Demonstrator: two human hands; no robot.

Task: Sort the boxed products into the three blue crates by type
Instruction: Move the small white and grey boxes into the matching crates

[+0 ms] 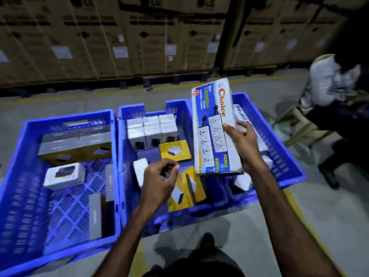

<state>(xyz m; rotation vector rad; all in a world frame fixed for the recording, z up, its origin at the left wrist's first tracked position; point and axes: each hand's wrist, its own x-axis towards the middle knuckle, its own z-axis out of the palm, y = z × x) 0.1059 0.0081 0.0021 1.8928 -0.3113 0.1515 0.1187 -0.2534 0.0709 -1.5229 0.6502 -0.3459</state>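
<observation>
left crate [111, 156] | middle crate [122, 148] beside | right crate [279, 148] beside

One head-worn view looked forward and down — close over three blue crates [117, 148], cartons [111, 37] far behind.
</observation>
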